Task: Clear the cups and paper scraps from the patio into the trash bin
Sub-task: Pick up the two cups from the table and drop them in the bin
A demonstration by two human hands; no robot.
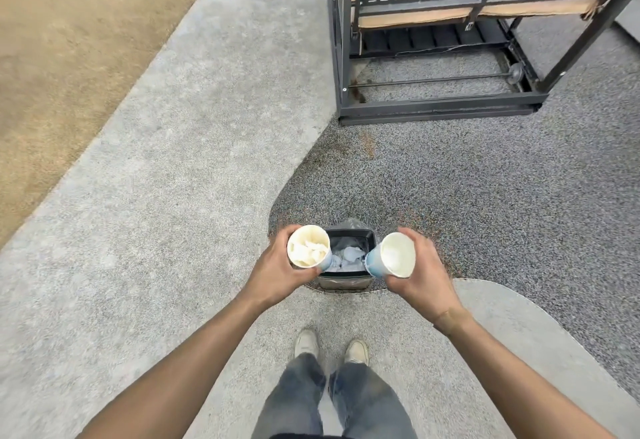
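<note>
Left hand [277, 265]: gripped a paper cup [308, 246] stuffed with paper scraps [306, 249], held above the left rim of the trash bin [349, 281]. Right hand [420, 272]: gripped a second cup [393, 255], tilted inward over the right rim. Bin: lined, crumpled paper inside, on speckled patio paving [485, 196]. Advice: bring both cups over the opening before letting go, so scraps do not spill. Nearby: metal frame [433, 106], well apart.

What I can't make out from up here

My left hand [277, 268] and its cup [308, 246] hide the left rim of the bin [349, 232]; my right hand [415, 272] and cup [394, 255] cover the right rim. The metal rack [433, 40] is cut off by the top edge.
</note>
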